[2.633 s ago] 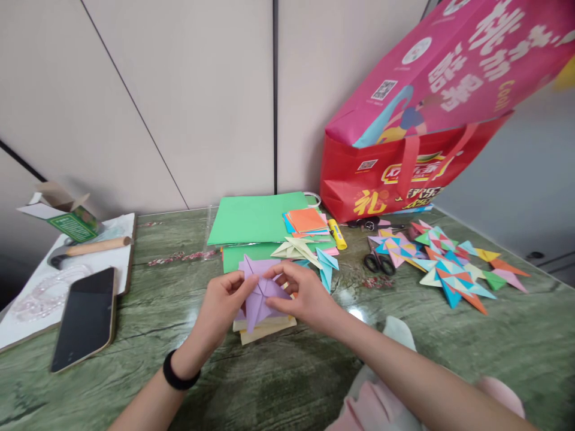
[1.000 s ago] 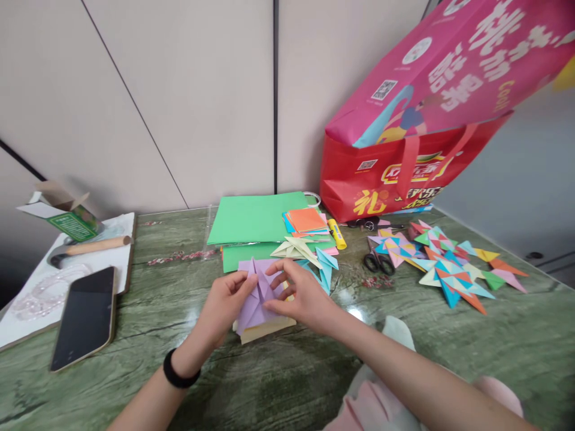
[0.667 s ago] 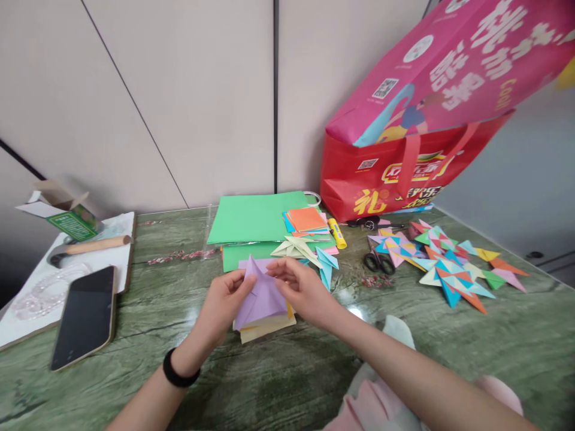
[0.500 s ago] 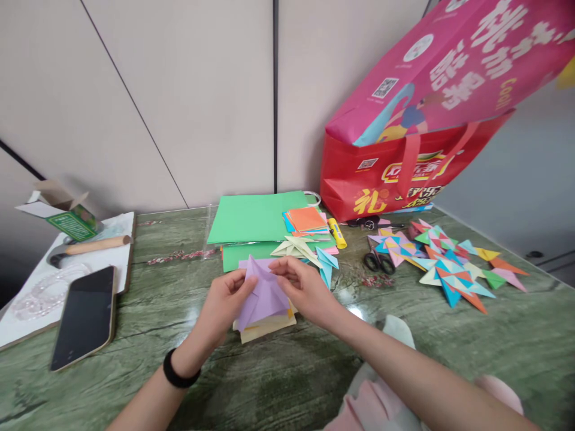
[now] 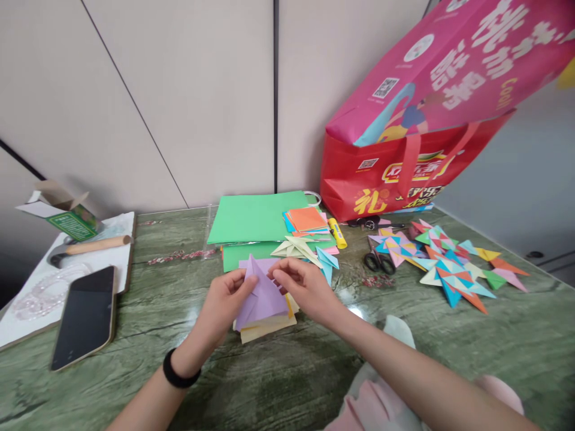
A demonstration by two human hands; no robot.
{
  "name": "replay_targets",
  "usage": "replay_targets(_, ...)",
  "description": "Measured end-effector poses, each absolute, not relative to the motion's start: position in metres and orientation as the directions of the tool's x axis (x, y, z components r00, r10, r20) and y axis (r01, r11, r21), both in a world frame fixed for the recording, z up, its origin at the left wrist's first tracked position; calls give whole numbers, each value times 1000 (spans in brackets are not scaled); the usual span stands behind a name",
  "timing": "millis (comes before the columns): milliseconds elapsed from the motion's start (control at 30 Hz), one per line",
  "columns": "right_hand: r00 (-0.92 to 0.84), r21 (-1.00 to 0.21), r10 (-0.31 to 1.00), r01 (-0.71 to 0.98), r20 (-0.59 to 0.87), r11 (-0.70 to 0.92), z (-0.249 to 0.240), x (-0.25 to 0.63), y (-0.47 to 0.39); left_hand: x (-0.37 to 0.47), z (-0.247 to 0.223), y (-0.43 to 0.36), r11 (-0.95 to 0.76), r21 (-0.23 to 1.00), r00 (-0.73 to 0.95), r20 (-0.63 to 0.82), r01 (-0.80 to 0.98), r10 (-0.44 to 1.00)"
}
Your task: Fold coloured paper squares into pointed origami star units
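A partly folded sheet of purple origami paper (image 5: 265, 299) rises to a point at its top left. My left hand (image 5: 227, 302) pinches it along the left side, thumb in front. At its upper right edge my right hand (image 5: 305, 287) is closed, fingertips on the paper and partly hidden behind it. Below the purple sheet lie cream and yellow papers (image 5: 269, 330). Just beyond my hands are a folded pale-green paper piece (image 5: 296, 247) and a folded light-blue one (image 5: 327, 263).
Green sheets (image 5: 256, 218) carry small coloured squares (image 5: 306, 219), with a yellow glue stick (image 5: 338, 233) beside them. Scissors (image 5: 380, 261) and folded paper stars (image 5: 453, 275) lie right, before a red bag (image 5: 345, 179). A phone (image 5: 85, 317) and hammer (image 5: 90, 248) are left.
The purple paper's upper right side has folded inward toward the left, narrowing its top. My right fingertips have shifted slightly; my left hand has stayed nearly in place.
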State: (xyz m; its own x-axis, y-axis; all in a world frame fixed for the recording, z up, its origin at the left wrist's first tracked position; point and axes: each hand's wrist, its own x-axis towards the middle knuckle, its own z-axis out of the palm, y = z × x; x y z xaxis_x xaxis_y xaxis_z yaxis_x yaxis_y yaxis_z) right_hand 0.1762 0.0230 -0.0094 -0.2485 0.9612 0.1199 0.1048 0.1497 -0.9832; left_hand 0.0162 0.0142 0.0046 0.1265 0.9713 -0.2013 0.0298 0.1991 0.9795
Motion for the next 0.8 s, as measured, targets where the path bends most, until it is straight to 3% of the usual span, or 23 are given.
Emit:
replay_targets(533, -266, -985, 956, 87, 121, 149, -13, 176, 22, 18, 6, 12, 35, 952, 198, -99, 305, 975)
replay_targets(800, -309, -999, 951, 22, 23, 31, -11, 176, 25, 15, 3, 14, 101, 939, 180, -167, 329, 969)
